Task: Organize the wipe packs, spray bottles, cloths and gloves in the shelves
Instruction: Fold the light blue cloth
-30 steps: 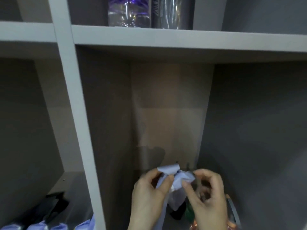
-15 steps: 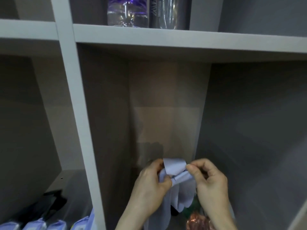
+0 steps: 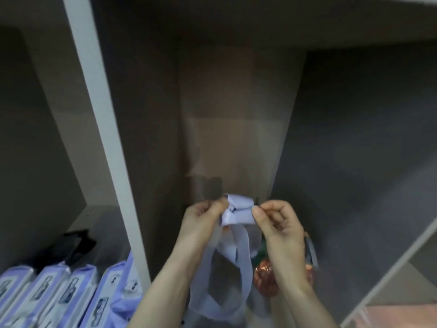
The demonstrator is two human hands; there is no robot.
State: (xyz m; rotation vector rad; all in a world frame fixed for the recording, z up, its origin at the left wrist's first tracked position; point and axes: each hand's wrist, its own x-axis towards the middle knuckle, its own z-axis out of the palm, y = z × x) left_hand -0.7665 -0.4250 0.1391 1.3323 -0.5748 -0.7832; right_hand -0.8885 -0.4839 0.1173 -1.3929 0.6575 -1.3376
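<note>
Lilac cloth (image 3: 238, 213) is being pinched at its rolled top by the left hand (image 3: 201, 223) and the right hand (image 3: 279, 223), right of the white divider (image 3: 106, 138). If one pinch is being loosened, the roll is probably unfolding and dropping onto the copper scrubber (image 3: 266, 278) below.

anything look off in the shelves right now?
One thing: a crumpled black item lies loose behind the upright wipe packs in the left compartment. Otherwise nothing stands out; both hands pinch a folded pale cloth.
</note>
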